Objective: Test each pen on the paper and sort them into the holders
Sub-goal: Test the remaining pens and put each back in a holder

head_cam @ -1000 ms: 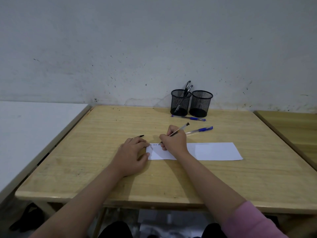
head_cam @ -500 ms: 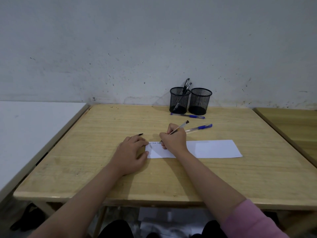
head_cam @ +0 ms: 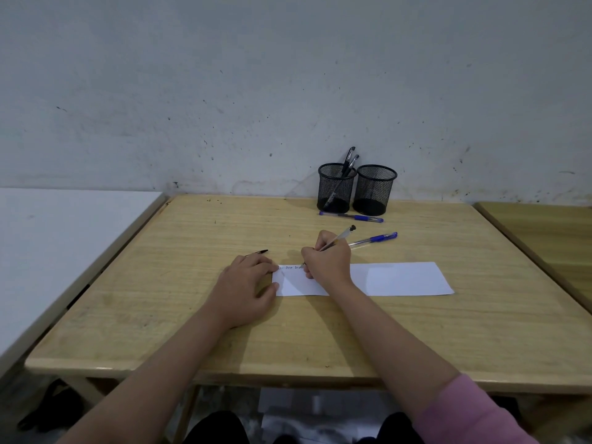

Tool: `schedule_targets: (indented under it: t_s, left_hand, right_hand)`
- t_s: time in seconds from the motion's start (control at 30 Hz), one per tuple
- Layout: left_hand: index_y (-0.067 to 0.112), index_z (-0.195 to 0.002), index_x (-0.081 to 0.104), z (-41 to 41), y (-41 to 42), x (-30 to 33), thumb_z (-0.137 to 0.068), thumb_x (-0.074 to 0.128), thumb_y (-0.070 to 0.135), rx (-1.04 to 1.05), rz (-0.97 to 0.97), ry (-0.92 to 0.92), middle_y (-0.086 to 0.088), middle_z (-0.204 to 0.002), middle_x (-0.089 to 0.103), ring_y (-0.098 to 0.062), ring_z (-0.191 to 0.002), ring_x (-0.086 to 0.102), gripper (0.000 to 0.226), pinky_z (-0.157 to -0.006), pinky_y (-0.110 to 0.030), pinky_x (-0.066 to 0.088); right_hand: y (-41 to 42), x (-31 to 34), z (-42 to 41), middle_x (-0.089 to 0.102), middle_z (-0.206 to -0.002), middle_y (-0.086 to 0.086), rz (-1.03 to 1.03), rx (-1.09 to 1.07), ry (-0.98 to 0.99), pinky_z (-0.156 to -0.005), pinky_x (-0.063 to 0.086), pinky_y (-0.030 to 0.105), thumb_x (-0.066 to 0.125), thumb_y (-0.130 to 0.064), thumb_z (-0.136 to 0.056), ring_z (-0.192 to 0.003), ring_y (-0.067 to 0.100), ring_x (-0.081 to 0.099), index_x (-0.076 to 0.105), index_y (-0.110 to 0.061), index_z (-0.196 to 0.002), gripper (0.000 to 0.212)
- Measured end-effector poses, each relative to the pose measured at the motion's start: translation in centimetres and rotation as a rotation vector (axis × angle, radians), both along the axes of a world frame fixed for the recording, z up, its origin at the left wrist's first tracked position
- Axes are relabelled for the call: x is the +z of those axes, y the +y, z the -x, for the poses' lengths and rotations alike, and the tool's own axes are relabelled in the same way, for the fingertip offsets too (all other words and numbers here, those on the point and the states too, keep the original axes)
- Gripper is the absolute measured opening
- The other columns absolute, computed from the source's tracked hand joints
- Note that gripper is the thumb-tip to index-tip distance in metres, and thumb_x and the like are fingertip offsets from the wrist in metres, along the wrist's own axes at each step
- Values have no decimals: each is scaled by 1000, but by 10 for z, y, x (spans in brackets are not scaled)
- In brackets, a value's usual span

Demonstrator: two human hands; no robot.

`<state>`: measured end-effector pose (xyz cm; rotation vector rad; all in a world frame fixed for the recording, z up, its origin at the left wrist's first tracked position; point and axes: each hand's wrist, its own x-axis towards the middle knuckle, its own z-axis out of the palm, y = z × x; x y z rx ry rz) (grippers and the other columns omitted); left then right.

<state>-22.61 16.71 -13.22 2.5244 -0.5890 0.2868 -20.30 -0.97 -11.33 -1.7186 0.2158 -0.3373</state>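
Observation:
A white strip of paper (head_cam: 400, 278) lies across the wooden table (head_cam: 192, 315). My right hand (head_cam: 326, 259) grips a clear pen (head_cam: 341, 235) with its tip on the paper's left part, beside short written marks. My left hand (head_cam: 246, 285) lies flat at the paper's left edge, fingertips on it; a black pen cap (head_cam: 259, 252) sticks out behind it. Two black mesh holders stand at the back: the left holder (head_cam: 336, 189) contains two pens, the right holder (head_cam: 374, 189) looks empty. Two blue pens lie loose, one (head_cam: 352, 216) before the holders, another (head_cam: 374, 239) behind my right hand.
A white table (head_cam: 48, 251) adjoins on the left and another wooden table (head_cam: 551, 232) on the right. A grey wall rises right behind the holders. Dark items lie on the floor under the table's front edge.
My right hand has shifted slightly rightward along the paper, and the written marks reach a little further. The left hand stays put.

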Motion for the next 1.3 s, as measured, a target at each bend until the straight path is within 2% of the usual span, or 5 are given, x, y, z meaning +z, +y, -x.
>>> schedule_targets:
  t_s: [0.27,0.43,0.77,1.07,1.3]
  left_hand:
    - [26,-115,59,1,-1,3,-68,33,53,10,-70,-2,12,-119,53,-15,-109,46,60,-92,-41,43]
    - [35,-103,63,-4,-1,11,-60,35,60,73,-10,46,14,-109,44,-9,-101,37,58,-88,-34,32]
    - [20,-99,69,-35,8,17,-81,59,22,365,72,136,-3,-105,60,-25,-102,53,21,-84,-39,47]
    - [11,-93,71,-20,-17,36,-80,66,10,160,425,80,1,-89,67,0,-75,59,14,-62,0,41]
    - [10,-94,72,-6,-28,56,-81,65,5,70,494,55,0,-84,68,-10,-80,62,16,-69,-10,43]
  right_hand:
    - [-6,7,5,59,-55,16,-199,-98,24,-32,41,17,64,-5,-82,-33,11,56,41,-11,-61,31]
    - [-5,14,6,47,-37,-2,-326,-42,14,-32,36,18,82,-28,-72,-28,11,45,40,-15,-60,45]
    - [-8,25,8,57,-52,3,-287,115,-48,-35,42,21,78,-20,-77,-32,9,46,60,-4,-73,25]
    - [-11,30,17,61,-62,9,-165,175,-72,-36,44,22,68,-14,-86,-34,9,45,63,-6,-73,16]
    - [-16,40,29,61,-56,2,-154,266,-126,-38,43,23,71,-10,-83,-37,12,43,65,-6,-70,15]
